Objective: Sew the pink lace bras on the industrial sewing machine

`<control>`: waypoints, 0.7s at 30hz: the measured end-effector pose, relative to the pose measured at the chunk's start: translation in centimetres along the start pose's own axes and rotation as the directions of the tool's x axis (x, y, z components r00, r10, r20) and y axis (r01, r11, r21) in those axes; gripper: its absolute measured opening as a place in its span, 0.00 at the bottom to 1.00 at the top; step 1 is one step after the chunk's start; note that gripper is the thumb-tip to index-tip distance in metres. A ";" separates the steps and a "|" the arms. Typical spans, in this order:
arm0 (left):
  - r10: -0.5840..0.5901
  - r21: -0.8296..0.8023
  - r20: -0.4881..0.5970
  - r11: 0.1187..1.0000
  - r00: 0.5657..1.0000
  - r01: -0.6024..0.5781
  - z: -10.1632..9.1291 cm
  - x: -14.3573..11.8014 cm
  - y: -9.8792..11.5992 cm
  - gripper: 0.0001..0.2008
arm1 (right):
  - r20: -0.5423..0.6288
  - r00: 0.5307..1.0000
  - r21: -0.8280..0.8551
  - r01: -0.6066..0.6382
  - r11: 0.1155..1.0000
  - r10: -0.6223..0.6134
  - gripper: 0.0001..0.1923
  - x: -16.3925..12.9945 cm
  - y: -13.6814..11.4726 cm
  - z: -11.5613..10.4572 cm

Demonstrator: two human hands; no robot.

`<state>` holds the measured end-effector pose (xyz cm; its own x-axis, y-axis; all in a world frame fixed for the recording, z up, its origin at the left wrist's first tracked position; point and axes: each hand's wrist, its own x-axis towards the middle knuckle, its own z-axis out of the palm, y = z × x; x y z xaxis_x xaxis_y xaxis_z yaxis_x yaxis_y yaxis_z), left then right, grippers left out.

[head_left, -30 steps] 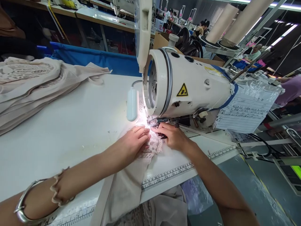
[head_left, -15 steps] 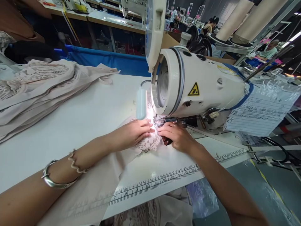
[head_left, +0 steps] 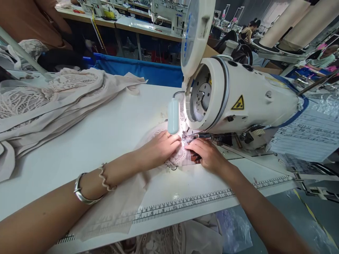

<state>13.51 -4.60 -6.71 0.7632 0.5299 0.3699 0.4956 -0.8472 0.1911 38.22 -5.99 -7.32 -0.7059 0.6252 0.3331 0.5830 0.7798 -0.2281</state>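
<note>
A pale pink lace fabric lies under the lit needle area of a white sewing machine. My left hand rests on its left part, fingers bent and pressed together against the cloth. On the other side, my right hand has thumb and fingers closed at the lace's right edge, close to the needle. The needle and presser foot are largely lost in glare. A sheer panel runs from the lace beneath my left forearm to the table's front edge.
A lamp stands just left of the machine head. Beige lace garments are piled at the left of the white table. A printed ruler follows the front edge. Thread cones and a written sheet are at right.
The view has shifted, so the machine and hands appear farther right. My left fingers have gone from outstretched to more bent on the lace. The machine's round end opening shows more clearly.
</note>
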 end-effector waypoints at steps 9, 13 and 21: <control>0.067 -0.150 0.357 0.989 0.932 -0.014 -4.2 -0.5 2.3 0.11 | -0.159 0.975 0.024 0.163 0.986 -0.157 0.19 0.0 0.3 0.1; -0.012 -0.315 0.356 0.940 0.935 0.131 -4.4 -0.3 1.1 0.25 | -0.155 0.981 0.058 0.129 0.990 -0.119 0.20 0.1 0.1 0.1; 0.138 0.135 0.016 0.981 0.990 -0.139 -0.8 0.1 1.3 0.14 | -0.213 0.962 0.026 0.178 0.984 -0.169 0.17 -0.2 0.6 0.4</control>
<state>13.95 -5.67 -5.73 0.8308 0.4088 0.3777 0.4367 -0.8995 0.0131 38.55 -5.60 -7.94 -0.6921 0.4630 0.5537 0.4373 0.8793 -0.1885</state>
